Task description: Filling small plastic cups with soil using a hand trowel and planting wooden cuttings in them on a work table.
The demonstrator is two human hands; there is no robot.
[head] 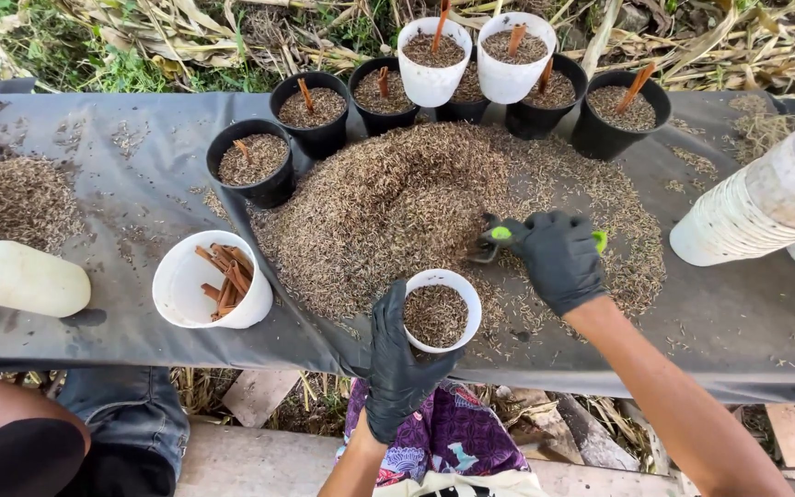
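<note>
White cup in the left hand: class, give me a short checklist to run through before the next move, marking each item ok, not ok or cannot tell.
1. Left hand grips the white cup firmly: ok.
2. Cup upright at the table edge: ok.
3. Cup filled near the rim with husk: ok.
4. Right hand holds the green-handled scoop over the husk pile: ok.
5. Scoop loaded: cannot tell.
6. Stick in this cup, as in the black pots: not ok; sticks wait in the white bucket.
</note>
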